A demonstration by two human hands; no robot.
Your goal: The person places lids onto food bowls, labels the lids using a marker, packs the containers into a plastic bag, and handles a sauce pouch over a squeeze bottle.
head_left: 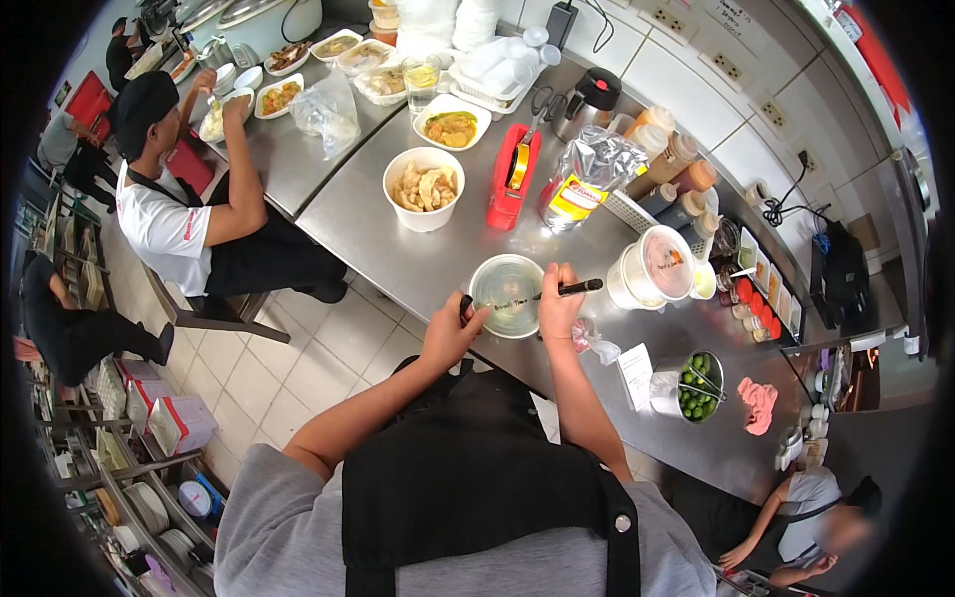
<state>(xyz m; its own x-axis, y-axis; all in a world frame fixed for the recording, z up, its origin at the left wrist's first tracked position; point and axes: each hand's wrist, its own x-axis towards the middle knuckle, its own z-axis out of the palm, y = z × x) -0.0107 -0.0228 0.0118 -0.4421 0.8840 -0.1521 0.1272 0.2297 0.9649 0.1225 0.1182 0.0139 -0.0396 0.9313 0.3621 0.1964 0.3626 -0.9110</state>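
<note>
1. The right hand is closed around a black pen, in the middle of the frame. The pen points left, over the edge of a round tub.
2. The left hand is closed on a small black thing. I can't tell if it is the pen's cap.
3. The two hands are apart, and the tub is between them. Its see-through lid has dark writing on it.
4. The tub is on a shiny metal table.
5. Above it is a white bowl of tan food. A red tape holder and a silver bag are right of the bowl.
6. White tubs are stacked just right of the pen.
7. At the lower right are green fruits in a metal pot, near a pink cloth.
8. At the upper left, a person in a black cap has both hands at a white dish.
</note>
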